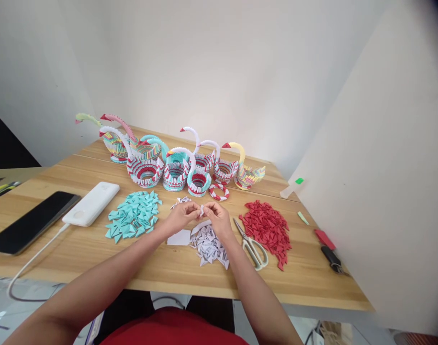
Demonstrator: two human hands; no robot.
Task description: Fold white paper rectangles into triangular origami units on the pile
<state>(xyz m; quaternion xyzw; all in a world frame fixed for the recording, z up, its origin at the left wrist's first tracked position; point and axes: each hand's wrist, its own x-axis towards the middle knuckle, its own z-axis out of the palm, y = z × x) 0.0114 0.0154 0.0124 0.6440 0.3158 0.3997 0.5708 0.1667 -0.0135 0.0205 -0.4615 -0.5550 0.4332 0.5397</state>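
Bare forearms (121, 263) reach over the desk (150, 278), on either side of the white pile (208, 245) of folded paper. Beyond that pile stand paper swans (176, 167), apparently set back to leave working room. Right of it lies a red pile (267, 230), left a turquoise pile (136, 215), probably kept apart by colour within easy reach. Scissors (246, 236) rest just right of the white pile, a blank card (179, 237) just left. Just beyond it, left hand (183, 216) and right hand (219, 220) have their fingertip grip closed on a small white piece (202, 210), seemingly for fine control.
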